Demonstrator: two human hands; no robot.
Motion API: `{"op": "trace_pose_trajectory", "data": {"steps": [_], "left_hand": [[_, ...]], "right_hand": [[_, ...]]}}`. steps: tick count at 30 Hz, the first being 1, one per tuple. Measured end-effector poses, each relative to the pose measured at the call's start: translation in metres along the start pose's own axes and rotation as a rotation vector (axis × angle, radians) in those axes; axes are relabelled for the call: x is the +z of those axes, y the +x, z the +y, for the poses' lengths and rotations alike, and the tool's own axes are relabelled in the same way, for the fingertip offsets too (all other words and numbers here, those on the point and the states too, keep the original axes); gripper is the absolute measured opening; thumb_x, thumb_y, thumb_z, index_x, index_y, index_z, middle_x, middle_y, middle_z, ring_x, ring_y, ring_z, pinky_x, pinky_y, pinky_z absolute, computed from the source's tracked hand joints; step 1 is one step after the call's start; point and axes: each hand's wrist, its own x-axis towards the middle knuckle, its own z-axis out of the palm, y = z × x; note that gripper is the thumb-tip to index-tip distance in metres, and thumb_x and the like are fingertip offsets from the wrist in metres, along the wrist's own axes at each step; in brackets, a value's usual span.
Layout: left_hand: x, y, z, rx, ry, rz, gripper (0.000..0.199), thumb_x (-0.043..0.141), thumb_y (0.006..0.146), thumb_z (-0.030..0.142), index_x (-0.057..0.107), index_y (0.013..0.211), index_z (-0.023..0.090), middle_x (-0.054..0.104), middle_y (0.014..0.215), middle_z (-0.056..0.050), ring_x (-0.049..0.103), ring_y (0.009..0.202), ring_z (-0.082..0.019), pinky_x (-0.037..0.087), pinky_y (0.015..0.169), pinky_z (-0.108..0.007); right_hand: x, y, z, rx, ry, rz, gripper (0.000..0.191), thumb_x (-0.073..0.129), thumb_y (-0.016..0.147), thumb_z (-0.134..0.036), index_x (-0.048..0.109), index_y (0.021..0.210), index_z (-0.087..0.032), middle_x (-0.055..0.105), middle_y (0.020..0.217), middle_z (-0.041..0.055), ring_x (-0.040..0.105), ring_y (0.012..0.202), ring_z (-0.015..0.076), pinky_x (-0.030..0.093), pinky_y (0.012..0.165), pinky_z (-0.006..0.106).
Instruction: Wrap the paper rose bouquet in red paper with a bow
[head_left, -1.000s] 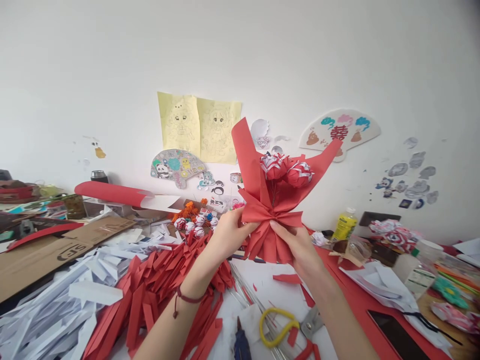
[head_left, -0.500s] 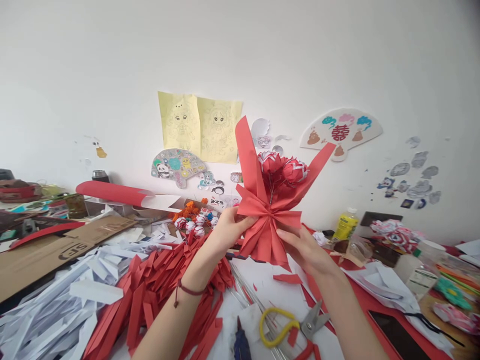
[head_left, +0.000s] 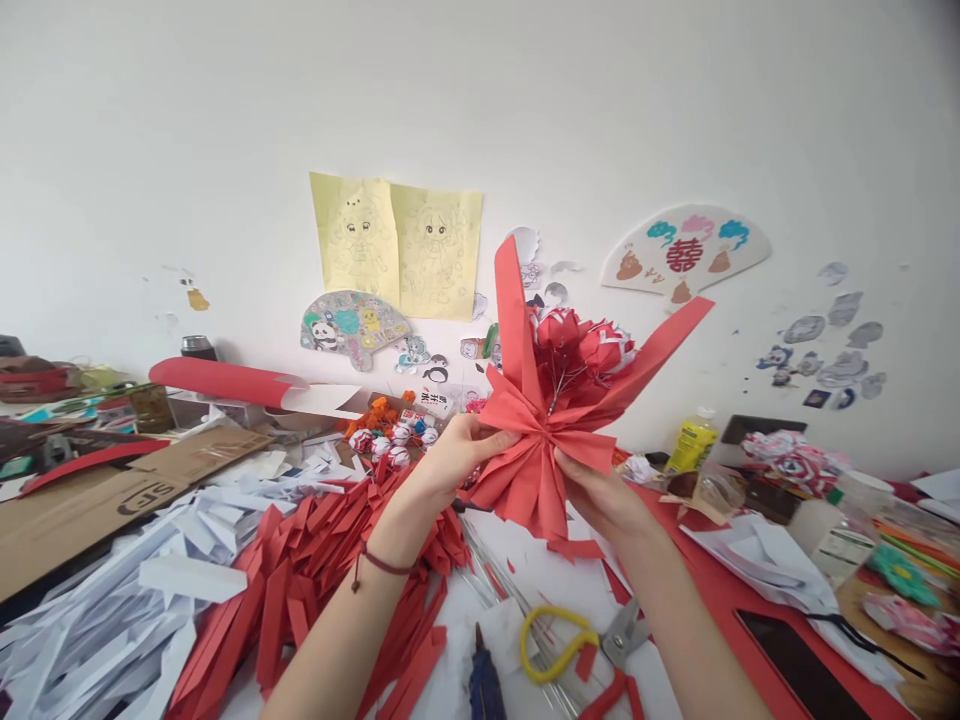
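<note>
Between my two hands, above the table, is a paper flower bouquet (head_left: 525, 495) wrapped in pleated red paper. Two red-and-white paper flowers (head_left: 559, 327) on wire stems stand inside the wrapping, whose long flaps rise on both sides. My left hand (head_left: 476, 450) is closed on the gathered paper at the left, thumb in front. At the lower right, my right hand (head_left: 600, 490) grips the pleats, its fingertips partly hidden behind the paper. Below lie scissors (head_left: 559, 645) with yellow and red handles, a glue gun (head_left: 484, 680) and thin wires (head_left: 499, 580).
Heaps of red paper strips (head_left: 322, 570) and white paper strips (head_left: 112, 620) cover the left side, beside flattened cardboard (head_left: 150, 490). A phone (head_left: 799, 665), a yellow bottle (head_left: 691, 442) and more paper flowers (head_left: 795, 465) lie right. The wall (head_left: 525, 90) stands behind.
The bouquet has moved slightly right and tilted, showing more of the wire stems. My right hand's fingers have slid further behind the pleats. The left hand still holds the gathered paper.
</note>
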Motion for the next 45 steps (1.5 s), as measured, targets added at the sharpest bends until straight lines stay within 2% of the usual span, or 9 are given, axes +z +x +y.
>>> {"op": "trace_pose_trajectory", "data": {"steps": [7,16,19,23,32,35,37,39,45], "left_hand": [[-0.002,0.002,-0.003,-0.048,0.124,0.031,0.041,0.081,0.074,0.044,0.075,0.097,0.011,0.076,0.093,-0.01,0.069,0.085,-0.022,0.053,0.073,-0.029],[-0.002,0.002,0.005,-0.037,0.578,0.106,0.028,0.066,0.084,0.039,0.071,0.098,0.015,0.072,0.091,-0.006,0.061,0.064,-0.013,0.044,0.056,-0.023],[0.0,-0.002,0.012,0.015,0.782,0.166,0.027,0.062,0.086,0.039,0.069,0.098,0.016,0.072,0.093,-0.005,0.06,0.061,-0.013,0.045,0.059,-0.026],[0.008,-0.014,0.026,0.042,1.276,0.189,0.025,0.056,0.09,0.04,0.071,0.087,0.02,0.073,0.085,-0.004,0.063,0.074,-0.02,0.041,0.069,-0.029],[0.067,-0.058,0.022,-0.022,1.664,-0.357,0.022,0.056,0.094,0.035,0.069,0.084,0.022,0.07,0.074,-0.005,0.062,0.064,-0.021,0.03,0.055,-0.029],[0.098,-0.082,0.005,-0.078,1.738,-0.674,0.008,0.065,0.081,0.012,0.067,0.081,0.019,0.069,0.073,-0.007,0.06,0.057,-0.021,0.027,0.05,-0.03],[0.114,-0.097,-0.009,-0.116,1.715,-0.936,0.018,0.068,0.071,0.004,0.068,0.083,0.017,0.07,0.078,-0.008,0.062,0.061,-0.023,0.028,0.048,-0.031],[0.121,-0.111,-0.024,-0.074,1.673,-1.072,0.022,0.069,0.069,0.005,0.068,0.089,0.015,0.07,0.086,-0.01,0.063,0.069,-0.024,0.033,0.051,-0.033],[0.107,-0.133,-0.058,0.068,1.662,-0.993,0.023,0.063,0.075,0.009,0.061,0.097,0.013,0.064,0.095,-0.01,0.057,0.081,-0.024,0.042,0.078,-0.038]], "right_hand": [[-0.005,0.004,0.0,-0.042,-0.036,0.128,0.034,0.089,0.067,-0.031,0.075,0.097,-0.025,0.074,0.116,0.0024,0.064,0.12,0.0273,0.054,0.103,0.041],[-0.015,-0.002,-0.036,-0.138,-0.146,0.211,0.032,0.084,0.071,-0.033,0.072,0.1,-0.026,0.073,0.114,0.0015,0.065,0.117,0.0285,0.057,0.096,0.041],[-0.023,-0.006,-0.048,-0.243,-0.174,0.223,0.03,0.083,0.072,-0.03,0.072,0.101,-0.027,0.073,0.114,-0.0002,0.064,0.117,0.0272,0.058,0.093,0.038],[-0.03,-0.011,-0.061,-0.36,-0.189,0.222,0.024,0.079,0.076,-0.026,0.072,0.1,-0.026,0.073,0.113,0.0001,0.065,0.115,0.0243,0.057,0.093,0.034],[-0.037,-0.047,-0.1,-0.609,-0.306,0.233,0.029,0.074,0.079,-0.011,0.072,0.103,-0.026,0.074,0.107,-0.0003,0.064,0.119,0.0228,0.05,0.104,0.039],[-0.043,-0.058,-0.109,-0.618,-0.336,0.248,0.025,0.072,0.08,-0.01,0.073,0.1,-0.027,0.073,0.109,-0.0009,0.061,0.123,0.0242,0.049,0.105,0.041],[-0.046,-0.062,-0.112,-0.599,-0.336,0.264,0.023,0.072,0.081,-0.011,0.074,0.097,-0.028,0.072,0.113,-0.0014,0.059,0.126,0.0258,0.05,0.104,0.042],[-0.048,-0.063,-0.114,-0.587,-0.333,0.266,0.021,0.071,0.083,-0.013,0.075,0.094,-0.03,0.072,0.116,-0.0015,0.058,0.127,0.0274,0.052,0.102,0.041],[-0.055,-0.062,-0.113,-0.597,-0.353,0.251,0.009,0.074,0.083,-0.022,0.074,0.085,-0.031,0.075,0.103,0.0002,0.062,0.122,0.0307,0.058,0.093,0.04]]}}
